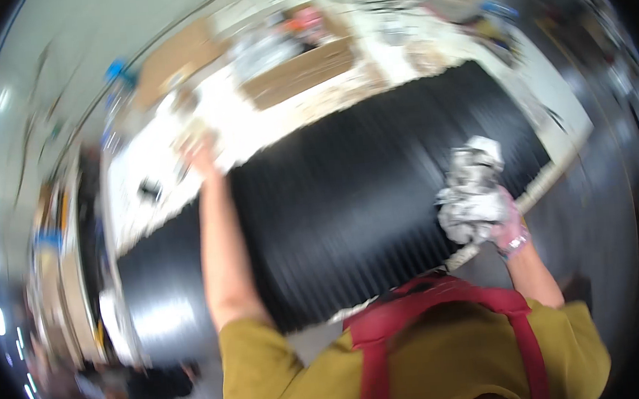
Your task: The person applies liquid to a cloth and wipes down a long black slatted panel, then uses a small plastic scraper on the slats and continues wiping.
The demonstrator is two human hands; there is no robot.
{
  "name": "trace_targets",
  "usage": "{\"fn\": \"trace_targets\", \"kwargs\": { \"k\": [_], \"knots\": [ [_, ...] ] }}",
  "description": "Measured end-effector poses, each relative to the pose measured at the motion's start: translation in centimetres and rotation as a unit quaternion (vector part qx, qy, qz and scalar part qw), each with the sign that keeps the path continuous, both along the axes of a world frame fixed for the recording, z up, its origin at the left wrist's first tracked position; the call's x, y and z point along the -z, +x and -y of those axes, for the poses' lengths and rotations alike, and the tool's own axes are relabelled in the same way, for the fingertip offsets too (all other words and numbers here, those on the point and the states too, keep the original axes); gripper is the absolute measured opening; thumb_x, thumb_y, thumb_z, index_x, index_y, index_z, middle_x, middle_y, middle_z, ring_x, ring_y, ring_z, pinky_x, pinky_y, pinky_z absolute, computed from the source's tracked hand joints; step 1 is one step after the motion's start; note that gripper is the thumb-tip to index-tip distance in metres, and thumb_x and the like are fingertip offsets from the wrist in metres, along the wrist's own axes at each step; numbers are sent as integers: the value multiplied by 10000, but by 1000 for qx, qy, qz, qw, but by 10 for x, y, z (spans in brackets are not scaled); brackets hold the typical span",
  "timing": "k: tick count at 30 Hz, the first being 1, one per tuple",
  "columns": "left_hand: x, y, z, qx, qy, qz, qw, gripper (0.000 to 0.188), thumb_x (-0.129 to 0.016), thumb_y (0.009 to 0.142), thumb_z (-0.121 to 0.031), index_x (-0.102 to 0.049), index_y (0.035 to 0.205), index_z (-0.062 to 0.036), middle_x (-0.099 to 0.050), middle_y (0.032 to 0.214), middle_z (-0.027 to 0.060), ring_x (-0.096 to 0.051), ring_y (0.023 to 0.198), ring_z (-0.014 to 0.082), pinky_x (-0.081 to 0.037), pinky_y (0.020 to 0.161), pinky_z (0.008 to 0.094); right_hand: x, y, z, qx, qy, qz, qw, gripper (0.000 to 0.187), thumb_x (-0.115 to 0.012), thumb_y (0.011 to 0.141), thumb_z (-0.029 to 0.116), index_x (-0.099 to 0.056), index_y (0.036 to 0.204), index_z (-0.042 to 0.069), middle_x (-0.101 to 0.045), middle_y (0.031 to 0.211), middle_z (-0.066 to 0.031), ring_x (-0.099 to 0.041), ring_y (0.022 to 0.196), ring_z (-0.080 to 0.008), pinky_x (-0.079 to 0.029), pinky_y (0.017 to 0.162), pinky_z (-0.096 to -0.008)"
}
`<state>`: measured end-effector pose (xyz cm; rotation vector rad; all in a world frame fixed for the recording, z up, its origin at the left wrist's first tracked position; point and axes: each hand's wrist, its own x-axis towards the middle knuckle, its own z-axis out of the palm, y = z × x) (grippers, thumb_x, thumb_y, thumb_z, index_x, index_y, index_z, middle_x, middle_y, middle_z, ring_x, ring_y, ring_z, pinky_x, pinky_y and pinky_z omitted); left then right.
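Item: my right hand [508, 231], near right, fingers clamped around a crumpled grey-white rag [475, 191] that rests against the right part of the black ribbed sheet [350, 212].

Item: my left hand [202, 155], stretched far left to the sheet's far edge; too blurred to say whether the fingers are spread or closed.

Item: the sheet lies across a white table [145, 183], filling the middle.

Item: cardboard box [298, 73], far centre, beyond the sheet.

Item: red apron straps [417, 300], nearest me.
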<state>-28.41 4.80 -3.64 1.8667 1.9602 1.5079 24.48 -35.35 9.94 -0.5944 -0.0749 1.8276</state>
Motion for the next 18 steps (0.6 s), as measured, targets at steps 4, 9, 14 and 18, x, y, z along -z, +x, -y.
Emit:
{"fn": "trace_targets", "kwargs": {
  "k": [4,9,14,18],
  "knots": [
    [37,-124,-39,-134,-125,-337,923,1057,-738,721,-561,-214,1460,-17,-272,1481,223,-275,1364,330,-210,1146,438,63,-6,7,66,25,-89,994,395,-456,931,217,-463,1250,-17,-563,1209,-172,-575,1103,-302,-474,966,-429],
    [-10,48,-23,9,-140,148,979,1028,-864,618,-351,-316,1361,99,-456,1337,260,-480,1186,390,-365,1047,441,49,-5,29,167,-50,10,985,358,-421,985,187,-461,1276,-17,-571,1237,-183,-580,1136,-302,-453,1001,-476],
    [-84,52,39,97,-216,69,969,874,-702,837,-252,-130,1484,-116,-461,1316,209,-439,1212,349,-460,934,525,30,12,16,178,70,32,981,306,-354,998,143,-477,1248,15,-587,1220,-155,-603,1094,-266,-491,962,-406],
    [-113,116,93,170,95,32,980,461,-671,852,-277,-528,1160,35,-634,983,206,-605,788,294,-537,759,394,-23,16,-11,170,211,57,961,301,-442,984,151,-477,1254,23,-601,1183,-155,-628,1049,-244,-517,948,-370]
  ]
}}
